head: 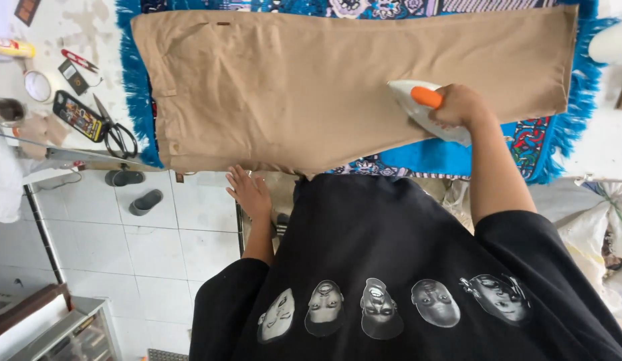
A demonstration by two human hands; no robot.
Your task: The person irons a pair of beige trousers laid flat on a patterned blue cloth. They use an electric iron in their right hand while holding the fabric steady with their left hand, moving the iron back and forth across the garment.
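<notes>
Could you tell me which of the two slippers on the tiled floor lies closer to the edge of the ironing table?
The darker slipper, right below the table edge near the scissors. The grey slipper lies further out on the floor tiles.

The person wears a loose black T-shirt with short sleeves reaching the elbows, and a row of five greyscale printed portraits across the front (seen upside down here). Both forearms and the left hand (249, 194) and right hand (461, 105) are bare.

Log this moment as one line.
right hand: grips iron on tan trousers | left hand: open, at trousers' near edge | under: blue rug
</notes>
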